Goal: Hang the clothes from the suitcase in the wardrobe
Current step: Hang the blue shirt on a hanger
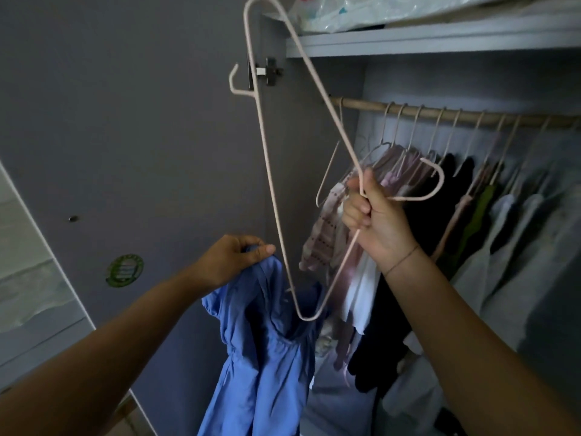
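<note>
A blue garment (261, 347) hangs from my left hand (231, 258), which pinches its top edge in front of the open wardrobe. My right hand (372, 217) grips a pale pink hanger (267, 158) near its hook, which curls to the right of my fist. The hanger stands on end, one tip high up near the shelf and the other tip dipping into the garment's neck opening. The wooden rail (456, 114) runs across the wardrobe behind my right hand. No suitcase is in view.
Several pink hangers with clothes (440, 234) in pink, white, black, green and grey fill the rail to the right. The grey wardrobe door (125, 136) stands open at the left. A shelf (440, 39) above holds plastic-wrapped items.
</note>
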{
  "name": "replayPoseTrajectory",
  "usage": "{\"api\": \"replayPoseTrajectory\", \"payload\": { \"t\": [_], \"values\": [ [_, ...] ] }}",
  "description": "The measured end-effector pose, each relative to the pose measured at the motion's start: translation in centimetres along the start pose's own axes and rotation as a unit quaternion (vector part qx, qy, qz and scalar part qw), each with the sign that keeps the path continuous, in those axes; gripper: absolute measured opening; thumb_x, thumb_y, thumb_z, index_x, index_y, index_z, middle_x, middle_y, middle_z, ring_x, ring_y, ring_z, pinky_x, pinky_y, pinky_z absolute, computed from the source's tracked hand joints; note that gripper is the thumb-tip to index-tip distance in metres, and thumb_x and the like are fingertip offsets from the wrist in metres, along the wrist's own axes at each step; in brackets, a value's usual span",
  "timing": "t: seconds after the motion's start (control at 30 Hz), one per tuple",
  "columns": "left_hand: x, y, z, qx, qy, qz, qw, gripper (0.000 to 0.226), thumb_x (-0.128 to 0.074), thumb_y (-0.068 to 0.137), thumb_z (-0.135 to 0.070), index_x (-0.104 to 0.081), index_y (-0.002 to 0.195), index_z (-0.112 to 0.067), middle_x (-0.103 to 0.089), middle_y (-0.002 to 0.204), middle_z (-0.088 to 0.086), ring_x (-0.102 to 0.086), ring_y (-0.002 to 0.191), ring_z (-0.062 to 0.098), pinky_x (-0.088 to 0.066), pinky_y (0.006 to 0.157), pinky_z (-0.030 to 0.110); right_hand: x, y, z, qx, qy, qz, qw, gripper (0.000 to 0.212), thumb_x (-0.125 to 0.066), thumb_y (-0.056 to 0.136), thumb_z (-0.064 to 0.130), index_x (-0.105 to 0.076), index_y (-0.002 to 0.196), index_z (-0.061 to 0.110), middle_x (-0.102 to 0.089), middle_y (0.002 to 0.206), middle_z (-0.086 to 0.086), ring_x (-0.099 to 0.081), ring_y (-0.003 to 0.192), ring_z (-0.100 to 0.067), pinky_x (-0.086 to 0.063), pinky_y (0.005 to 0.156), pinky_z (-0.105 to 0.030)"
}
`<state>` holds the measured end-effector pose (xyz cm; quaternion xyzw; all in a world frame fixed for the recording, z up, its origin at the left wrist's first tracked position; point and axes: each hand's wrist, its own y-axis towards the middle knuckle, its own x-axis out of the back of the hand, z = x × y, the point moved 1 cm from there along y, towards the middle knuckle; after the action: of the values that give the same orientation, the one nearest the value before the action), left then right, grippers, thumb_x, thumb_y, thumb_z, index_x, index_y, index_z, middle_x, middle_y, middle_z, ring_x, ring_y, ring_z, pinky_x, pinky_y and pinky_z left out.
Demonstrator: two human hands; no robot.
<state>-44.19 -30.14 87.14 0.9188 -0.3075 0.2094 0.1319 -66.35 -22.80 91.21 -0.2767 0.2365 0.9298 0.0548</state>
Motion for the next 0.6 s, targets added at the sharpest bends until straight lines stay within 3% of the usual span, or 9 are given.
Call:
{"api": "replayPoseTrajectory", "payload": {
  "t": [0.1,0.17,0.3,0.47,0.6],
  "values": [
    [0.3,-0.3,0.0,-0.004,-0.013,-0.004,1.0,0.016,-0.062,0.088,-0.03,-0.072,0.084,-0.018,-0.074,0.08,-0.003,-0.069,0.075,0.005,-0.052,0.066,0.013,-0.3,0.3,0.0,0.002,0.021,0.031,0.999,0.035,-0.048,0.084,0.038,-0.067,0.064,0.017,-0.033,0.039,0.01,-0.025,0.03,-0.001,-0.021,0.034,-0.014],
    [0.6,-0.6,-0.4,-0.012,-0.024,-0.01,1.0,0.018,-0.06,0.09,-0.026,-0.073,0.088,-0.013,-0.074,0.083,-0.002,-0.069,0.077,0.006,-0.054,0.069,0.015,0.0,0.3,-0.9,-0.008,0.014,0.059,0.998,0.033,-0.056,0.082,0.043,-0.066,0.064,0.018,-0.034,0.039,0.01,-0.026,0.031,-0.001,-0.02,0.036,-0.015],
    [1.4,-1.0,-1.2,-0.024,-0.092,-0.044,0.994,0.017,-0.057,0.092,-0.019,-0.07,0.082,-0.013,-0.072,0.071,-0.008,-0.066,0.07,0.002,-0.052,0.066,0.013,2.0,-0.7,-4.2,-0.076,-0.032,0.044,0.996,0.041,-0.081,0.059,0.055,-0.064,0.06,0.017,-0.033,0.037,0.01,-0.027,0.03,-0.001,-0.024,0.035,-0.014],
    [4.0,-1.1,-0.1,-0.014,-0.127,-0.122,0.984,0.011,-0.065,0.083,-0.025,-0.072,0.078,-0.019,-0.072,0.073,-0.006,-0.066,0.072,0.004,-0.053,0.071,0.02,4.7,-2.4,-7.0,-0.134,-0.16,0.007,0.978,0.053,-0.083,0.047,0.064,-0.062,0.055,0.016,-0.028,0.035,0.009,-0.022,0.029,-0.002,-0.021,0.035,-0.011],
    [4.4,-1.3,2.7,0.041,-0.087,-0.149,0.984,0.021,-0.062,0.088,-0.03,-0.072,0.084,-0.011,-0.071,0.08,0.004,-0.063,0.076,0.01,-0.052,0.075,0.026,5.7,-2.2,-5.7,-0.137,-0.218,0.0,0.966,0.055,-0.083,0.041,0.066,-0.062,0.052,0.016,-0.027,0.035,0.009,-0.021,0.029,-0.003,-0.019,0.036,-0.011]
  ]
}}
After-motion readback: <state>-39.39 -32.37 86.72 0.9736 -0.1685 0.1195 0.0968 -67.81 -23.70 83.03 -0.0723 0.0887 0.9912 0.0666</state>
